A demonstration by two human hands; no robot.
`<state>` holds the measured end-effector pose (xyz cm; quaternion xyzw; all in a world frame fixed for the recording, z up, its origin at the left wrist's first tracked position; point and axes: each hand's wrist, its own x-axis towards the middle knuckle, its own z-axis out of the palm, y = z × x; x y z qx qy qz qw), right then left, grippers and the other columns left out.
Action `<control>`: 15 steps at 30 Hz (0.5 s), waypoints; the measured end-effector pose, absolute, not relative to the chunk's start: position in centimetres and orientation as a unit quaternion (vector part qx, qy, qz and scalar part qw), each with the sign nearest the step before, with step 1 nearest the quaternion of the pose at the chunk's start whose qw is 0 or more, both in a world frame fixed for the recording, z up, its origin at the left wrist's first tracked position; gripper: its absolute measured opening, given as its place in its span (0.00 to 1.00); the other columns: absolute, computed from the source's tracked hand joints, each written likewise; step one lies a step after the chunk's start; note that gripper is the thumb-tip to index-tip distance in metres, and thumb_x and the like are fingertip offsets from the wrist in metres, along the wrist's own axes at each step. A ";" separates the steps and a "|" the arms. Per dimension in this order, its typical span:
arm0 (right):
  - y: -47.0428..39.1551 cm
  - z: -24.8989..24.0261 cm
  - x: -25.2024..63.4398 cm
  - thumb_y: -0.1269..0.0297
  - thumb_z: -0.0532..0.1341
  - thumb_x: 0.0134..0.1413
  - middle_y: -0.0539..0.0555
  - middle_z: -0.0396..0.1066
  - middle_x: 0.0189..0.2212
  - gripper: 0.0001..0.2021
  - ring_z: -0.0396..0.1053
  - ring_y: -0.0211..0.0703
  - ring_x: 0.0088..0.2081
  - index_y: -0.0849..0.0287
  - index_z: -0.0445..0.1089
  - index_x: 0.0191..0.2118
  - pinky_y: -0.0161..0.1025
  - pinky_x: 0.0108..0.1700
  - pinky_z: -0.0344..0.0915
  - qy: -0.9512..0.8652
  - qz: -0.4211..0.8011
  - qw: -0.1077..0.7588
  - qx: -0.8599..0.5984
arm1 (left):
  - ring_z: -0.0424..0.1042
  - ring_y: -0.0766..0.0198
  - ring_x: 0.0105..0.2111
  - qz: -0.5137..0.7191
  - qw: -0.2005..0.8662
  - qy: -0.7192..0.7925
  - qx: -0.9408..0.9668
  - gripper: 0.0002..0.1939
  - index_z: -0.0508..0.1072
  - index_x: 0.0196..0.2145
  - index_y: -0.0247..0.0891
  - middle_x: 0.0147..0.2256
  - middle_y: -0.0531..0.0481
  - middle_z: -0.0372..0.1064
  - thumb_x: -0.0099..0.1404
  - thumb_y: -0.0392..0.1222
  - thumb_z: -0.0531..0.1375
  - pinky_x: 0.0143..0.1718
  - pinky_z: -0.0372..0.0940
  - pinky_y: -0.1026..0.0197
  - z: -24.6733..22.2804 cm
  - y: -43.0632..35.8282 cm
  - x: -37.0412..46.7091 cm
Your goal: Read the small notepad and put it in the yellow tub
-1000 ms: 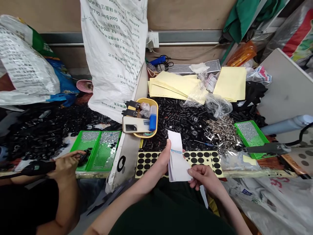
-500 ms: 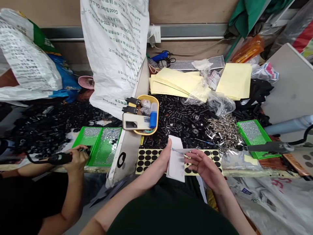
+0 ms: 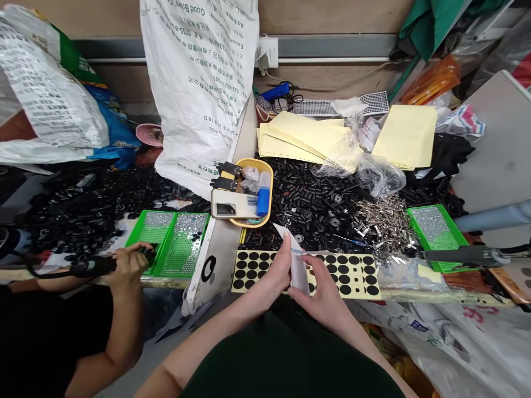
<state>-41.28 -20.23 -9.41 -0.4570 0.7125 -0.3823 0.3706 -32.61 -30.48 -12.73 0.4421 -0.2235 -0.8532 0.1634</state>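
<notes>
A small white notepad (image 3: 299,277), with a row of blue marks across its fold, is held in front of my body. My left hand (image 3: 279,272) grips its left side, thumb on top. My right hand (image 3: 321,290) is closed on its right edge, with the thumb low and the fingers near the fold. Beneath both hands lies a pale yellow sheet of round black stickers (image 3: 344,276), partly covered by them.
A yellow basket (image 3: 270,190) carries a phone (image 3: 243,207) and a blue-capped bottle (image 3: 263,199). Black parts (image 3: 307,193) and metal pieces (image 3: 384,221) are heaped behind. An electric screwdriver (image 3: 464,255) hangs over a green tray (image 3: 452,226). At left, a co-worker's hand (image 3: 128,268) works.
My right hand has moved in from beside the notepad and taken hold of its right edge. The notepad has turned and appears narrower. My left hand keeps its grip.
</notes>
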 end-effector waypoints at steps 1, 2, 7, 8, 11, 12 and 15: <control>-20.3 -9.5 -41.5 0.60 0.63 0.47 0.59 0.63 0.54 0.28 0.62 0.54 0.55 0.55 0.58 0.55 0.54 0.56 0.62 0.706 -0.387 0.385 -0.451 | 0.72 0.57 0.39 -0.850 0.172 -0.225 0.445 0.36 0.68 0.51 0.38 0.39 0.45 0.74 0.58 0.71 0.53 0.40 0.66 0.60 -12.7 -30.6 -32.6; -20.4 -9.5 -41.8 0.60 0.63 0.48 0.59 0.64 0.54 0.27 0.63 0.53 0.55 0.55 0.58 0.54 0.53 0.55 0.63 0.700 -0.390 0.402 -0.444 | 0.72 0.57 0.39 -0.847 0.178 -0.225 0.447 0.36 0.68 0.50 0.38 0.39 0.45 0.74 0.58 0.71 0.53 0.40 0.66 0.61 -12.6 -30.6 -32.6; -20.7 -8.7 -43.5 0.61 0.59 0.50 0.57 0.72 0.46 0.18 0.69 0.49 0.48 0.55 0.64 0.48 0.47 0.49 0.67 0.703 -0.387 0.429 -0.415 | 0.73 0.56 0.39 -0.846 0.182 -0.223 0.449 0.36 0.70 0.48 0.36 0.37 0.44 0.75 0.58 0.71 0.52 0.41 0.66 0.59 -12.4 -30.8 -32.7; -20.8 -8.5 -43.7 0.61 0.58 0.51 0.57 0.73 0.41 0.16 0.71 0.48 0.43 0.56 0.65 0.47 0.45 0.46 0.68 0.706 -0.389 0.423 -0.414 | 0.73 0.56 0.39 -0.848 0.179 -0.222 0.447 0.37 0.70 0.48 0.35 0.37 0.43 0.75 0.59 0.71 0.51 0.41 0.66 0.58 -12.3 -30.8 -32.6; -20.9 -8.1 -44.5 0.61 0.57 0.53 0.53 0.73 0.30 0.13 0.71 0.44 0.32 0.58 0.68 0.43 0.41 0.39 0.68 0.720 -0.388 0.393 -0.419 | 0.73 0.55 0.39 -0.856 0.168 -0.220 0.437 0.36 0.70 0.49 0.35 0.38 0.43 0.75 0.59 0.70 0.53 0.42 0.66 0.58 -12.1 -30.8 -32.5; -21.1 -8.1 -44.9 0.61 0.56 0.53 0.53 0.73 0.30 0.13 0.70 0.44 0.32 0.58 0.68 0.44 0.41 0.38 0.68 0.729 -0.389 0.374 -0.422 | 0.73 0.55 0.40 -0.860 0.163 -0.219 0.431 0.35 0.69 0.49 0.35 0.39 0.43 0.75 0.59 0.69 0.54 0.42 0.66 0.58 -12.0 -30.8 -32.4; -21.8 -9.0 -46.4 0.60 0.55 0.55 0.55 0.73 0.36 0.14 0.70 0.46 0.35 0.57 0.68 0.45 0.42 0.40 0.67 0.756 -0.394 0.301 -0.427 | 0.73 0.55 0.41 -0.876 0.136 -0.203 0.416 0.33 0.69 0.51 0.37 0.41 0.44 0.75 0.61 0.66 0.54 0.42 0.67 0.58 -11.5 -31.0 -32.7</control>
